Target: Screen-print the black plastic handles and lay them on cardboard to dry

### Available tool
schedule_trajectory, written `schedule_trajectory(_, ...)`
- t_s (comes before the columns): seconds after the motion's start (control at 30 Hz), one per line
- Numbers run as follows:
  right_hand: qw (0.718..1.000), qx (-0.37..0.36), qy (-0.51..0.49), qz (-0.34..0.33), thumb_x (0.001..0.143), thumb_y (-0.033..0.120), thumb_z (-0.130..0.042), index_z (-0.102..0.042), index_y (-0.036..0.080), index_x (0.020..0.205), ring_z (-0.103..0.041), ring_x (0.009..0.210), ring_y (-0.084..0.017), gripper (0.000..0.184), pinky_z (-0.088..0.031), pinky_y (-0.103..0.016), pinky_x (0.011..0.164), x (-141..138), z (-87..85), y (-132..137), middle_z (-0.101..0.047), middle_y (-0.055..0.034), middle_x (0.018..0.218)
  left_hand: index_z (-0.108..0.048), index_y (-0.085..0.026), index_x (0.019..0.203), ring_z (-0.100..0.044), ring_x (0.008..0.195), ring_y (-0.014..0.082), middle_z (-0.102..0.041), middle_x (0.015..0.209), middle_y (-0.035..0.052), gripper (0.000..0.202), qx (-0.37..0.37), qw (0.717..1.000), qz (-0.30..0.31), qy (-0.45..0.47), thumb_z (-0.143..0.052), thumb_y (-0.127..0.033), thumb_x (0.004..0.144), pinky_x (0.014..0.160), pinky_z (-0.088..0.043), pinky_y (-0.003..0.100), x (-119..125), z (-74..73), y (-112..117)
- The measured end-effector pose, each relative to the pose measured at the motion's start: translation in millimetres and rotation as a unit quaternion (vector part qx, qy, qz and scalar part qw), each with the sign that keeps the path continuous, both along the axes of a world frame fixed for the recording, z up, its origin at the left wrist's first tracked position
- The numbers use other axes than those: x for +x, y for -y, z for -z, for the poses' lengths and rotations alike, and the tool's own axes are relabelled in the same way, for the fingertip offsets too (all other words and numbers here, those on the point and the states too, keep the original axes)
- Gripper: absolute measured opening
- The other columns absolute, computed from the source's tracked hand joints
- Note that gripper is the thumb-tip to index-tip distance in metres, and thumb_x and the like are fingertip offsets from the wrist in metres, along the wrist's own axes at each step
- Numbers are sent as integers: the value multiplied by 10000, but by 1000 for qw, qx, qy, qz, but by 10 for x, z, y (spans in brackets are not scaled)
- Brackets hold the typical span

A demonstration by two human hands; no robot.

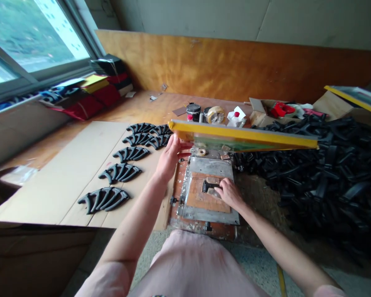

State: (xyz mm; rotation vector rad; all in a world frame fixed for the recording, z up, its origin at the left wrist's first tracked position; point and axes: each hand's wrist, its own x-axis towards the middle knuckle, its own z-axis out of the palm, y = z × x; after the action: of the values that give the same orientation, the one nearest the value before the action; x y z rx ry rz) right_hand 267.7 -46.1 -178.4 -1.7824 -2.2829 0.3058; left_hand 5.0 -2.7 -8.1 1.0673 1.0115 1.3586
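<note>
At its left corner, my left hand (169, 159) holds up a yellow-edged screen printing frame (247, 136), which is tilted above the flat base. The thumb lies at the corner and the fingers reach underneath. Under the frame, my right hand (230, 193) pinches one end of a small black plastic part (207, 186). That part rests on a brown block in the middle of a grey metal plate (191, 216). To the left, several rows of black curved, ribbed pieces (105, 200) lie on a cardboard sheet (62, 173).
A large heap of black plastic parts (324, 173) is piled at the right. Behind the frame stand a dark ink can (193, 110), a tape roll (215, 114) and a red-capped bottle (235, 119). An open carton (258, 113) stands farther back, near a wooden board (219, 70).
</note>
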Motion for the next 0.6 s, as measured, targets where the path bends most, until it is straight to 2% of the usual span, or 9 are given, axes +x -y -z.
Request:
schedule_trajectory(0.07, 998, -35, 53, 20, 935, 327, -506, -589, 164, 891, -607, 899, -229, 189, -453, -317, 763, -180, -46, 78, -651, -118, 925, -553, -218, 1123, -660, 917, 175, -700, 992, 61, 473, -22, 999, -44, -13, -497, -609, 863, 745, -534, 286, 115, 150, 203)
schedule_trajectory(0.1, 996, -48, 56, 42, 954, 312, -470, -580, 163, 922, -612, 868, -226, 187, -449, -310, 727, -254, -103, 117, -656, -115, 897, -570, -204, 1100, -666, 895, 184, -707, 981, 75, 476, -57, 997, -37, -20, -528, -606, 847, 724, -535, 287, 186, 271, 362)
schedule_trajectory(0.13, 996, -52, 48, 62, 971, 309, -435, -570, 167, 950, -614, 838, -223, 197, -443, -305, 697, -328, -169, 168, -659, -110, 873, -595, -184, 1057, -674, 857, 196, -714, 947, 93, 487, -109, 994, -10, -27, -561, -610, 824, 694, -535, 290, 262, 413, 544)
schedule_trajectory(0.2, 997, -20, 15, 72, 988, 315, -393, -557, 185, 974, -605, 831, -220, 209, -439, -306, 691, -496, -292, 320, -657, -103, 873, -630, -161, 1045, -690, 846, 252, -723, 954, 148, 540, -253, 959, 122, -24, -634, -621, 762, 657, -546, 333, 413, 725, 913)
schedule_trajectory(0.27, 999, 38, -17, -1, 987, 306, -397, -558, 208, 952, -580, 868, -219, 192, -441, -316, 740, -667, -369, 495, -643, -87, 896, -636, -177, 1046, -692, 906, 266, -722, 1002, 148, 533, -322, 935, 145, 23, -609, -635, 774, 725, -556, 368, 516, 1012, 1190)
schedule_trajectory(0.37, 983, 75, -19, -164, 966, 309, -455, -584, 225, 918, -542, 901, -215, 162, -431, -329, 806, -682, -425, 560, -621, -54, 898, -619, -184, 953, -704, 877, 251, -724, 941, 116, 475, -360, 928, 78, 56, -574, -629, 791, 746, -560, 369, 414, 1312, 1303)
schedule_trajectory(0.43, 984, 76, 21, -163, 953, 260, -468, -616, 227, 939, -526, 921, -218, 152, -418, -337, 816, -355, -479, 387, -619, -58, 913, -595, -194, 949, -711, 823, 238, -723, 945, 101, 454, -362, 932, 23, 12, -557, -619, 794, 706, -563, 354, 117, 1452, 1206)
schedule_trajectory(0.53, 988, 80, 130, 7, 905, 108, -430, -655, 217, 975, -500, 976, -248, 259, -401, -368, 812, 614, -597, -10, -621, -112, 999, -563, -189, 907, -701, 726, 212, -719, 880, 91, 447, -348, 928, -67, -118, -432, -612, 841, 679, -564, 343, -536, 1658, 990)
schedule_trajectory(0.6, 971, 86, 192, 110, 885, 93, -424, -666, 212, 924, -481, 1020, -276, 272, -389, -413, 833, 1362, -629, -201, -616, -138, 1005, -526, -190, 813, -680, 643, 206, -692, 740, 78, 431, -357, 898, -107, -236, -327, -568, 871, 636, -557, 339, -942, 1793, 893)
